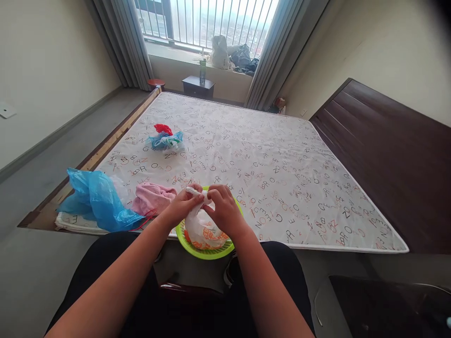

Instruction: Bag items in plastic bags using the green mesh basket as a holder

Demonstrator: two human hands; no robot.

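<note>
White plastic bag [202, 230] in green basket [207, 253]: light, limp, crinkly. Left hand [183, 205], right hand [221, 206] both pinch neck closed. Best grip: neck, not belly.

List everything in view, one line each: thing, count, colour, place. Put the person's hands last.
white plastic bag: 1, white with orange print, in the basket
basket: 1, green, mattress front edge
pink cloth: 1, pink, left of the basket
blue plastic bag: 1, blue, front-left corner
bundle of bags: 1, blue and red, far left
mattress: 1, white with letters, centre
bottle: 1, dark, by the window
left hand: 1, gripping the bag's top
right hand: 1, gripping the bag's top
</note>
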